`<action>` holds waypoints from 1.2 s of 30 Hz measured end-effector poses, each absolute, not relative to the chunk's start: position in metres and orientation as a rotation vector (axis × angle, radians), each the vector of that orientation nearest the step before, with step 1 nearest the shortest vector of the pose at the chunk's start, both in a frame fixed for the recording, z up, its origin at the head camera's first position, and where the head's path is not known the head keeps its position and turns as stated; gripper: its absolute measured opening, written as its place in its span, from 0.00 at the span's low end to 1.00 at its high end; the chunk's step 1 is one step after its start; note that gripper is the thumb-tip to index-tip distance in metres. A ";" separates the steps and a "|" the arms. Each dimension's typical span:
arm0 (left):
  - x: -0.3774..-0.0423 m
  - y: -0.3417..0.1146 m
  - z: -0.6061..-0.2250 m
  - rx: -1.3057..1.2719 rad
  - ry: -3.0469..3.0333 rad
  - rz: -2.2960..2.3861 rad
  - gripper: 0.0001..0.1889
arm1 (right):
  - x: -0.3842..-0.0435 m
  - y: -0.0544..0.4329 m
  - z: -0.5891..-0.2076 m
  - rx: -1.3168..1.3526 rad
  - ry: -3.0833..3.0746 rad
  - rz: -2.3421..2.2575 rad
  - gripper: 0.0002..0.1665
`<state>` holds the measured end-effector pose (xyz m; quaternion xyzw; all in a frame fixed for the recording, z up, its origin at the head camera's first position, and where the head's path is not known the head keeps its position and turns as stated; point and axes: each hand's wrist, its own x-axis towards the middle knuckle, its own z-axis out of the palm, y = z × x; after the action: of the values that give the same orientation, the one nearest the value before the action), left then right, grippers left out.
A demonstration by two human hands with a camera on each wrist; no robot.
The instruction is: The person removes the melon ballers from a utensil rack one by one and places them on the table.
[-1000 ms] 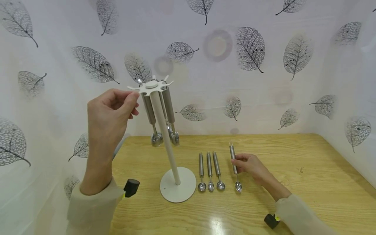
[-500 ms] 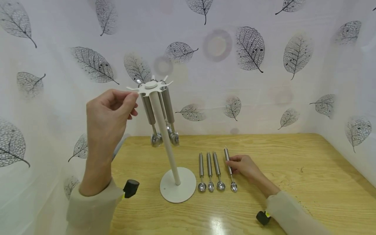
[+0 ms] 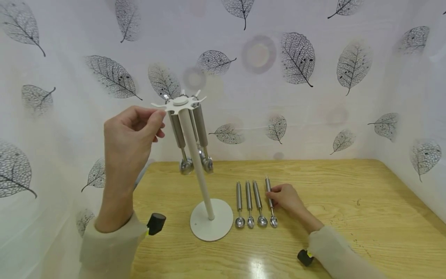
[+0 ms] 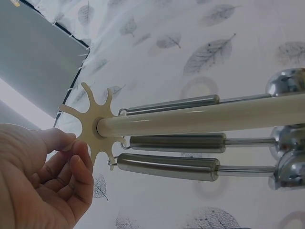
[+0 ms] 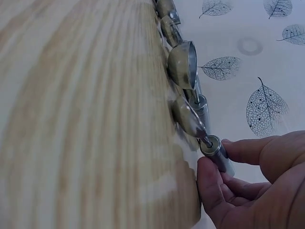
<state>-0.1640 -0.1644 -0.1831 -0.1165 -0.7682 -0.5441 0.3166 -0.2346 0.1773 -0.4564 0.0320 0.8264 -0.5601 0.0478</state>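
Note:
A white utensil stand with a hooked top stands on the table, several metal scoops hanging from its hooks. My left hand pinches one hook at the left of the top; in the left wrist view the thumb and index finger meet on that hook. At the table's middle, my right hand pinches the handle of an oval-bowled scoop, thumb on one side and fingers on the other. This scoop is the rightmost of a row, close beside a round-bowled scoop. Right wrist view: its oval bowl is at the tabletop.
Left of those lie two more scoops, one narrow-bowled and one round-bowled, handles pointing away. The stand's round base is just left of the row. A leaf-print curtain encloses the wooden table.
My right hand has slid the oval-bowled scoop leftward over the table, up beside the row. The left hand keeps its pinch on the stand's hook and has not moved.

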 end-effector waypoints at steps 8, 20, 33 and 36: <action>-0.164 -0.165 -0.183 -0.300 -2.027 -1.418 0.12 | -0.236 0.175 -0.459 0.139 2.580 -1.639 0.11; -0.163 -0.164 -0.183 -0.301 -2.029 -1.419 0.12 | -0.238 0.176 -0.462 0.129 2.597 -1.662 0.12; -0.164 -0.164 -0.184 -0.299 -2.033 -1.412 0.12 | -0.236 0.182 -0.450 0.102 2.569 -1.659 0.16; -0.165 -0.164 -0.183 -0.294 -2.036 -1.409 0.12 | -0.237 0.183 -0.441 0.062 2.559 -1.673 0.18</action>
<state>-0.1647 -0.1642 -0.1834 -0.1119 -0.7741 -0.5355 0.3186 -0.2366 0.1832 -0.4407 0.0203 0.8360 -0.5468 0.0419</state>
